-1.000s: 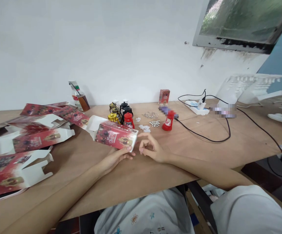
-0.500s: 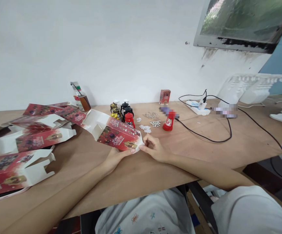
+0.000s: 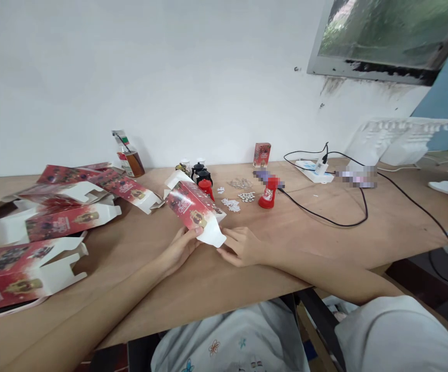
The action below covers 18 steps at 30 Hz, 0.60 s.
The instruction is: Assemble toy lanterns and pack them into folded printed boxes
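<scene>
Head view: the left hand (image 3: 182, 249) grips one printed box (image 3: 190, 204) just beyond it; the right hand (image 3: 244, 247), right of it, has unclear hold; far left, one bottle (image 3: 131, 161).

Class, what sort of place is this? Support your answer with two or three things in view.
Probably a small workshop or home workspace: open-flapped red cartons piled on a brown tabletop, a cluster of small lantern-shaped ornaments, and little round pieces laid out together.

A red printed box (image 3: 190, 204) — held tilted — white flaps (image 3: 213, 237) jutting at both ends.
</scene>
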Tool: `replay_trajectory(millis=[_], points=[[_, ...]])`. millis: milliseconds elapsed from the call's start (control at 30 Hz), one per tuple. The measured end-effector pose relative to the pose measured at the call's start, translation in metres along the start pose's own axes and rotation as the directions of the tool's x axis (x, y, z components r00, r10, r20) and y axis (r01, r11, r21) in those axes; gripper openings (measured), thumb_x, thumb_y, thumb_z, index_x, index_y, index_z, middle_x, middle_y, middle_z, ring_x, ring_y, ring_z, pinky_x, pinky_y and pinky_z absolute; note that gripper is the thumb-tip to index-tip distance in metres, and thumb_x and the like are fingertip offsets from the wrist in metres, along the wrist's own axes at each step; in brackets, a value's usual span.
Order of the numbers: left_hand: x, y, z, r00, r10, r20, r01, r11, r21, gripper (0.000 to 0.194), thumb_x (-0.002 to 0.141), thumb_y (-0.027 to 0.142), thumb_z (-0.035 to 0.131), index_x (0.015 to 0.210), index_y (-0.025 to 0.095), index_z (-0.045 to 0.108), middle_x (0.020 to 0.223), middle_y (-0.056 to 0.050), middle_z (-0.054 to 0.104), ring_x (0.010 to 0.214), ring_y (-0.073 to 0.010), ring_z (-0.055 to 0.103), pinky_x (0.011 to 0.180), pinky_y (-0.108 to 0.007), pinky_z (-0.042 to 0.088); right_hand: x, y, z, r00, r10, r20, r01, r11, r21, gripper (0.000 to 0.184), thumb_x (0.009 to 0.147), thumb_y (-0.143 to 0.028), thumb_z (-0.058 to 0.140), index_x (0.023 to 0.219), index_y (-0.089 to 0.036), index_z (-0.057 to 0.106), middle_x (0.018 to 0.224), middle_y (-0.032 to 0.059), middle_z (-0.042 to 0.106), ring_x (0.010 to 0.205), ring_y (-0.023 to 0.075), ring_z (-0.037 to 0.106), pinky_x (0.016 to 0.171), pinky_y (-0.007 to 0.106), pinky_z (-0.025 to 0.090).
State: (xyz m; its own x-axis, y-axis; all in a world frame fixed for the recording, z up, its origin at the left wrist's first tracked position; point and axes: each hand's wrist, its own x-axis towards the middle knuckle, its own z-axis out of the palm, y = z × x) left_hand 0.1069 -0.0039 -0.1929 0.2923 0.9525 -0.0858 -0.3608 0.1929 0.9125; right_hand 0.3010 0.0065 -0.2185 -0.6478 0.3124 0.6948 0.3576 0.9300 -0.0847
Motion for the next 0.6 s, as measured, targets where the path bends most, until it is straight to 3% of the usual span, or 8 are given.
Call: replay_trajectory(millis=[200, 400, 533, 600], points=[[0.0013, -0.0031, -0.0045, 1.0, 0.015, 0.021, -0.016, 1.0, 0.023, 0.056, 0.057, 0.043, 0.08, 0.101, 0.016, 0.06, 0.101, -0.007, 0.068, 0.103, -0.0271, 0.061, 0.095, -0.039, 0.046, -0.0011, 0.0008, 0.0012, 0.999, 0.004, -0.05, -0.011, 0.99, -0.137, 0.027, 0.084, -0.018, 0.042, 0.111, -0.018, 0.047, 0.085, 0.01, 0.064, 0.069, 0.0202, 0.063, 0.059, 0.031, 0.047], [-0.0001, -0.0036, -0.0047, 0.999, 0.011, 0.039, -0.012, 1.0, 0.019, 0.069, 0.053, 0.042, 0.083, 0.111, 0.017, 0.057, 0.102, -0.009, 0.069, 0.104, -0.0296, 0.062, 0.098, -0.044, 0.044, 0.0023, -0.0032, -0.0008, 0.992, -0.036, -0.12, 0.009, 0.976, -0.216, 0.04, 0.085, -0.017, 0.039, 0.125, -0.014, 0.038, 0.076, 0.0065, 0.064, 0.059, 0.0181, 0.06, 0.051, 0.029, 0.044], [-0.0015, -0.0006, -0.0043, 0.995, -0.008, 0.096, 0.008, 1.0, 0.004, 0.066, 0.057, 0.037, 0.08, 0.116, 0.016, 0.057, 0.108, -0.011, 0.068, 0.111, -0.0304, 0.059, 0.102, -0.045, 0.04, 0.0029, -0.0046, -0.0024, 0.993, -0.094, -0.073, 0.078, 0.978, -0.192, 0.029, 0.085, -0.016, 0.04, 0.113, -0.016, 0.045, 0.076, 0.006, 0.065, 0.057, 0.0169, 0.059, 0.051, 0.028, 0.042], [-0.0022, 0.0006, -0.0046, 0.99, -0.024, 0.141, 0.022, 1.0, 0.014, 0.063, 0.059, 0.032, 0.078, 0.117, 0.016, 0.058, 0.111, -0.011, 0.068, 0.114, -0.0308, 0.057, 0.104, -0.045, 0.037, 0.0017, -0.0043, -0.0028, 0.999, -0.045, -0.022, 0.042, 0.993, -0.11, 0.028, 0.085, -0.016, 0.042, 0.112, -0.016, 0.044, 0.072, 0.0037, 0.065, 0.055, 0.0156, 0.058, 0.05, 0.027, 0.04]])
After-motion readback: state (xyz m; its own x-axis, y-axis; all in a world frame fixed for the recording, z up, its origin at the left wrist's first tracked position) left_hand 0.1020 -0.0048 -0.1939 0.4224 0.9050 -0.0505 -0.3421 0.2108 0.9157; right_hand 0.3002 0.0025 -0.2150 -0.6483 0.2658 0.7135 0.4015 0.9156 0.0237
